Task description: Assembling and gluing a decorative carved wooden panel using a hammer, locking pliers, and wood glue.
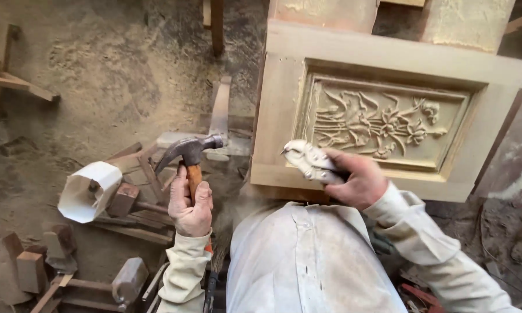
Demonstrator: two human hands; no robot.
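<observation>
Head-camera view: the left hand point(192, 206) clamps the wooden handle of a claw hammer point(188, 152) (lower handle hidden in the fist), shaft upright, face pointing right, claw left. The right hand point(356, 178) is closed around pale metal pliers point(308, 160), handles hidden, nose pointing left, lying against the near-left frame of a carved floral wood panel point(388, 119), whose right corner is cut off by a post.

A dusty earthen floor point(116, 69) carries everything here. Taking the white paper roll point(88, 191) as the mark: just right of it lie wooden mallets point(123, 200) and crossed slats point(145, 168). Below it sit wood blocks point(32, 269) and another mallet point(128, 281). Far up and left of it lies a plank frame point(17, 81).
</observation>
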